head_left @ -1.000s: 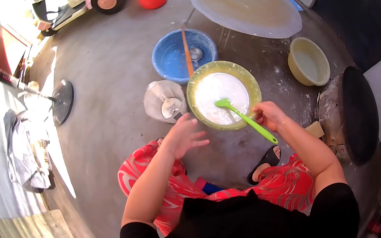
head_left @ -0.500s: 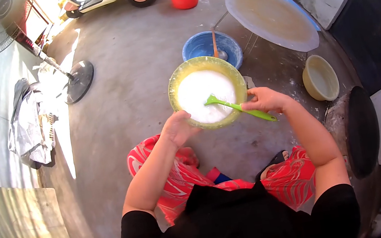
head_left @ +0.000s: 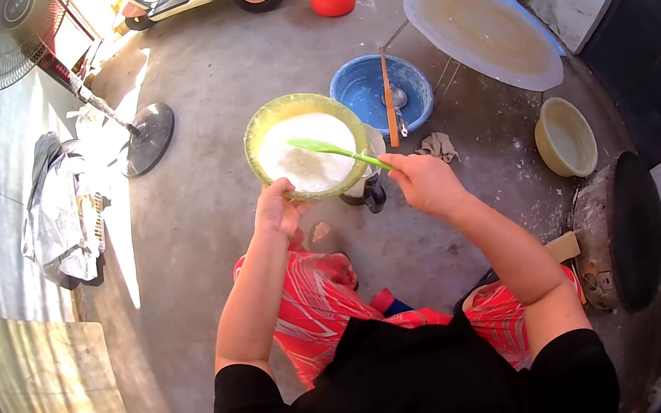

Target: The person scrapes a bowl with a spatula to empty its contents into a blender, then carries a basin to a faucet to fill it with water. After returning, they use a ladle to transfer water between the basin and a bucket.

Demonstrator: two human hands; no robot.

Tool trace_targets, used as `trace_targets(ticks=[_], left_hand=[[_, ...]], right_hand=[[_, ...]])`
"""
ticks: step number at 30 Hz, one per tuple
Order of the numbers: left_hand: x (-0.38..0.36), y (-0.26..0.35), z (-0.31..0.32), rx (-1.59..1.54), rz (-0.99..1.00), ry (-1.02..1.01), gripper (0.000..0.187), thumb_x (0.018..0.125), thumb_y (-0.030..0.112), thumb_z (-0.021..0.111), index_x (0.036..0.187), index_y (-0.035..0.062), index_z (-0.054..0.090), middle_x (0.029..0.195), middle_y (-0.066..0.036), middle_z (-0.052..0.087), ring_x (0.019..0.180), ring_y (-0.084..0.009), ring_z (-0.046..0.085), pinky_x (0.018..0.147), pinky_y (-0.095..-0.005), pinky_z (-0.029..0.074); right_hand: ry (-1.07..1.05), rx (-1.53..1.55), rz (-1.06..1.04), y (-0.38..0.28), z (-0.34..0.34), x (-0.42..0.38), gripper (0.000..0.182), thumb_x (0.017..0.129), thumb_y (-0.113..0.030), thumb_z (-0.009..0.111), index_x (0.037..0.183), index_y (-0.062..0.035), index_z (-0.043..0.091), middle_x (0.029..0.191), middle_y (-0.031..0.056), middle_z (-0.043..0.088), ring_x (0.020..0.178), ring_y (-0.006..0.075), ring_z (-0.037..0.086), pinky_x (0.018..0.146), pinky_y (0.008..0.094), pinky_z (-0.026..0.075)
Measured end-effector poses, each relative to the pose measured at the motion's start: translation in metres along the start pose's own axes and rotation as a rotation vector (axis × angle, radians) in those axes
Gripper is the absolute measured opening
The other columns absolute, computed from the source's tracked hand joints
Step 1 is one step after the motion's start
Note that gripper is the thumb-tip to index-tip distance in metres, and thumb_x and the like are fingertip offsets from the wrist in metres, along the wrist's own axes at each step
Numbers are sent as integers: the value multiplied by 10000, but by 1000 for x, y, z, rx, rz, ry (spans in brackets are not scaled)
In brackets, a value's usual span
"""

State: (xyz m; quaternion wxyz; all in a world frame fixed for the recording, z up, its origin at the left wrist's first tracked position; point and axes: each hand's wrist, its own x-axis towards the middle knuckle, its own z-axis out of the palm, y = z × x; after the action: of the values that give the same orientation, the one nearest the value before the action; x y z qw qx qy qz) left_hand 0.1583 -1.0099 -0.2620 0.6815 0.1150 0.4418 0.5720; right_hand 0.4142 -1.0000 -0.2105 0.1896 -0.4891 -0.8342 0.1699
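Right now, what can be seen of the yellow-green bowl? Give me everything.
The bowl is round and wide-mouthed, apparently plastic, with pale smears on its rim. A white substance covers most of its inside. The left hand grips its near rim, and it seems lifted off the floor, partly hiding a container with a black handle. The green spatula, held in the right hand, extends over its right side; whether the spatula touches the contents is unclear.

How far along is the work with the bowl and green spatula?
Looks done: white liquid is in the yellow-green bowl. In hand: left hand grips the bowl, right hand the green spatula. Left, probably: dealing with the liquid, as plenty is in the bowl; whether it needs more mixing, I cannot tell.
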Motion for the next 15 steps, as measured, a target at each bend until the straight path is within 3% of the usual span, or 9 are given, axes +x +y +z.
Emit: trace_targets(ticks=[2,4,5,7,8,10,15], left_hand=[[4,1,-1,23,22,17,549,676,1,445,1203,-44,297,1168,-206,440,1037,-365,501,839,-508,470],[8,3,-1,65,53,43,548,682,-7,436,1206,-49,282,1173,-212,431,1027,-373,506,823,-512,477],[9,4,0,68,53,43,548,682,-7,436,1206,-49,282,1173,-212,431,1027,-373,506,823,-512,477],[11,4,0,88,76,63,550,688,-17,428,1212,-20,261,1181,-214,415,1016,-384,508,808,-527,479],[12,4,0,88,73,68,550,688,-17,428,1212,-20,261,1181,-214,415,1016,-384,508,808,-527,479],[15,2,1,70,74,150,566,679,-23,429,1212,90,273,1153,-189,422,967,-400,520,717,-535,502],[17,0,2,100,85,173,569,672,-33,432,1203,93,272,1138,-194,426,932,-406,537,689,-534,511]], right_hand=[[16,93,25,4,4,1,258,815,-165,519,1063,-116,571,784,126,606,710,323,581,622,408,449],[46,265,65,10,11,1,284,823,-122,530,1103,-89,555,663,103,569,574,211,535,566,295,427],[48,267,66,12,13,1,284,823,-122,530,1103,-89,555,663,103,569,574,211,535,566,295,427],[2,446,194,18,16,-1,287,844,-108,512,1125,-53,537,646,33,524,573,99,478,547,237,394],[-2,449,196,22,18,-2,287,844,-108,512,1125,-53,537,646,33,524,573,99,478,547,237,394],[-51,650,362,30,20,-5,284,863,-98,483,1135,-29,526,669,-22,481,603,41,431,532,194,362],[-24,754,459,43,21,-9,286,867,-114,478,1138,-35,529,680,-21,496,612,44,446,536,198,365]])
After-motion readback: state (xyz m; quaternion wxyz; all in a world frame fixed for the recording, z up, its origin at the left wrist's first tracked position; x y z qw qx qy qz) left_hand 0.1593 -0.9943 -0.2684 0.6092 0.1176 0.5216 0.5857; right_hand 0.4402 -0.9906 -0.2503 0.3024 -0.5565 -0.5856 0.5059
